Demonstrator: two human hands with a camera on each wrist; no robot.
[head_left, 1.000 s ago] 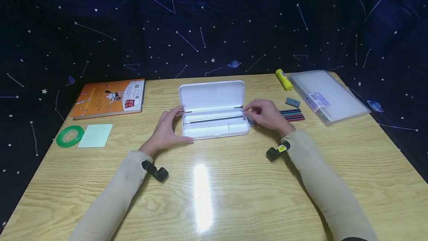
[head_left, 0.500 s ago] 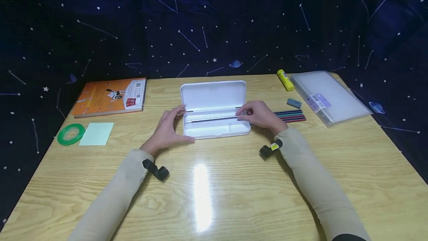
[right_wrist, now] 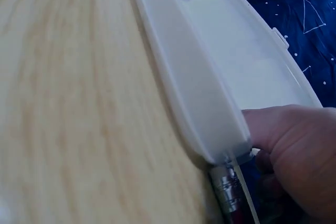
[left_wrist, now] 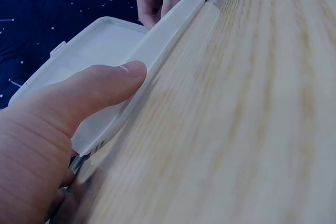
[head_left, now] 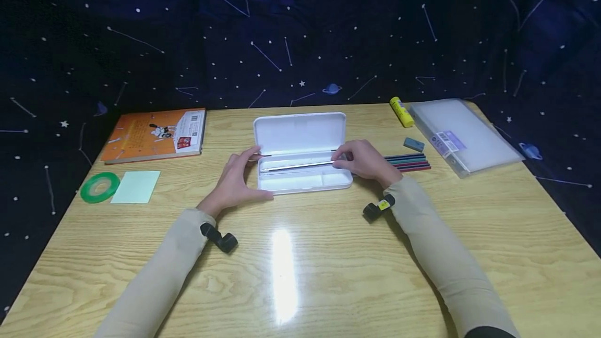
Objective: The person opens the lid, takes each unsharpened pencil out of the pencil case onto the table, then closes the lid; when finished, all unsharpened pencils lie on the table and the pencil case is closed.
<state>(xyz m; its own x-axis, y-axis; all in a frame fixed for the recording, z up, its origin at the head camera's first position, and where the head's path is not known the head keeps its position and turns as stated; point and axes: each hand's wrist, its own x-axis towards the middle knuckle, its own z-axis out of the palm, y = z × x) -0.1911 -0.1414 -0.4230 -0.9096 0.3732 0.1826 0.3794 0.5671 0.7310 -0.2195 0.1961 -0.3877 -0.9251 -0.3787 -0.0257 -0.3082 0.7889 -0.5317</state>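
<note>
An open white pencil case [head_left: 291, 184] stands mid-table, its lid [head_left: 299, 133] raised at the back. My left hand [head_left: 231, 184] grips the case's left end, thumb on the front edge and fingers at the rear corner. Along the long compartment lies a slim pencil [head_left: 298, 166], its right part slightly raised. My right hand [head_left: 363, 161] reaches in over the case's right end and pinches the pencil near that end; the fingertips are hidden in the right wrist view. Several dark, green and red pencils [head_left: 407, 162] lie just right of the case, partly behind the right hand.
A blue-grey eraser [head_left: 413, 144], a yellow glue stick [head_left: 401, 112] and a clear plastic binder [head_left: 474, 132] are at the back right. On the left are an orange book [head_left: 141, 137], a green tape roll [head_left: 100, 188] and a pale green note pad [head_left: 135, 187]. A starry cloth hangs behind.
My right hand has moved left from the case's right end to over its inside, and the pencil's right part has risen slightly. The left hand keeps its grip on the case.
</note>
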